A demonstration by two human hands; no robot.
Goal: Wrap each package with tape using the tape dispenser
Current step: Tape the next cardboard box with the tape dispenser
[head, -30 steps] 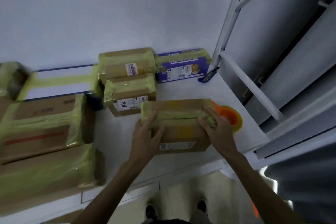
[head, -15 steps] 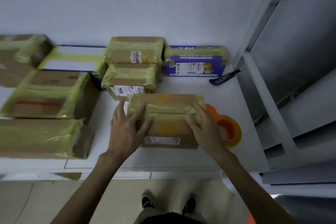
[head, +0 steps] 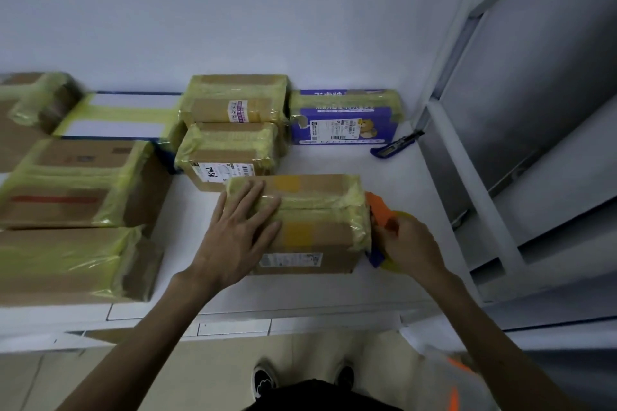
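A brown cardboard package (head: 317, 227) banded with yellowish tape lies on the white table (head: 384, 170) in front of me. My left hand (head: 240, 230) lies flat on its left top, fingers spread. Just off the package's right end, my right hand (head: 410, 243) curls around the orange tape dispenser (head: 375, 207), whose yellow tape roll is mostly hidden by the hand. Several other taped packages lie behind and to the left: two small brown ones (head: 230, 153), a purple box (head: 344, 117), and bigger cartons (head: 76, 183).
A blue utility knife (head: 395, 145) lies at the back right by the metal rack (head: 500, 177). A flat white-and-blue parcel (head: 123, 117) sits at the back. The table's front edge (head: 233, 314) runs just under my forearms; my shoes show below.
My right hand left the package's top and moved right to grip the tape dispenser. My left hand stays flat on the package.
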